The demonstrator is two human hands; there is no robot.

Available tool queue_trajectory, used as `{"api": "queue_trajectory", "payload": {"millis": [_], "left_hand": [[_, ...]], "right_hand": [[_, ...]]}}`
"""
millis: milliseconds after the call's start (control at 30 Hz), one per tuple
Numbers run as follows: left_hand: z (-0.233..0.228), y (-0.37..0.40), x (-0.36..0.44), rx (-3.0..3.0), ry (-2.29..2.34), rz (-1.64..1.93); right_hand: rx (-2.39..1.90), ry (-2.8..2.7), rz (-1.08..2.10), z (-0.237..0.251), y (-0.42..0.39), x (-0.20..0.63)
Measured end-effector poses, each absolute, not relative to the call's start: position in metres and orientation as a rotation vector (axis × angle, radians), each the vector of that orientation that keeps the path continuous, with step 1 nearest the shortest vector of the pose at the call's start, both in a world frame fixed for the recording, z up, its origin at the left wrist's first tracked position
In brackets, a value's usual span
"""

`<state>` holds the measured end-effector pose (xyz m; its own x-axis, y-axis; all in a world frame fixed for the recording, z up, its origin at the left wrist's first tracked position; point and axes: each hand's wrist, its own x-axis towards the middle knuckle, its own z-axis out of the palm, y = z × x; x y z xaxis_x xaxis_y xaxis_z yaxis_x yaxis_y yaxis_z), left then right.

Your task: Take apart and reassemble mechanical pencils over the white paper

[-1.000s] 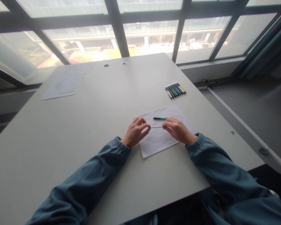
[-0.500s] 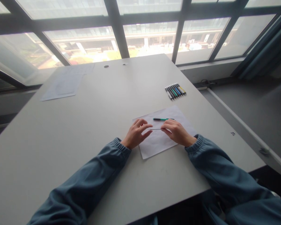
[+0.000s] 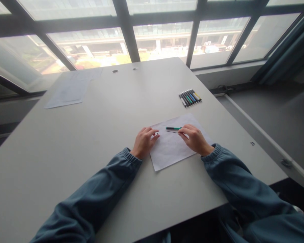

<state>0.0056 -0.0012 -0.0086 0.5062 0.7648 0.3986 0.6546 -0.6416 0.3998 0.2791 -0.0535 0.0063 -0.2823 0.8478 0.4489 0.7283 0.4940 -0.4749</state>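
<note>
While resting on the sheet of paper (image 3: 176, 148), right hand (image 3: 195, 139) curled, fingertips pinching one end of a thin dark rod (image 3: 171, 131), rod lying nearly flat just under the green pen (image 3: 173, 128). Left hand (image 3: 144, 141) palm down at the paper's left edge, fingers loosely bent, holding nothing. Both forearms in blue sleeves angled inward over the table (image 3: 91, 141). Row of pens (image 3: 190, 97) well apart, far right.
</note>
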Motion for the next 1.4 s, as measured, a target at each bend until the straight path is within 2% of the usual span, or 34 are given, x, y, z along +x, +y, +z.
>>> {"api": "queue_trajectory", "payload": {"millis": [100, 300, 433, 1400], "left_hand": [[-0.009, -0.002, 0.006, 2.530, 1.189, 0.840], [-0.006, -0.007, 0.012, 2.318, 1.094, 1.198], [-0.002, -0.010, 0.016, 2.226, 1.058, 1.301], [-0.001, -0.013, 0.016, 2.244, 0.825, 1.180]], "right_hand": [[-1.267, -2.069, 0.233, 0.005, -0.053, 0.279], [-1.239, -2.051, 0.233, 0.003, -0.053, 0.279], [-1.199, -2.048, 0.230, 0.004, -0.053, 0.279], [-1.043, -2.112, 0.211, 0.009, -0.057, 0.270]]}}
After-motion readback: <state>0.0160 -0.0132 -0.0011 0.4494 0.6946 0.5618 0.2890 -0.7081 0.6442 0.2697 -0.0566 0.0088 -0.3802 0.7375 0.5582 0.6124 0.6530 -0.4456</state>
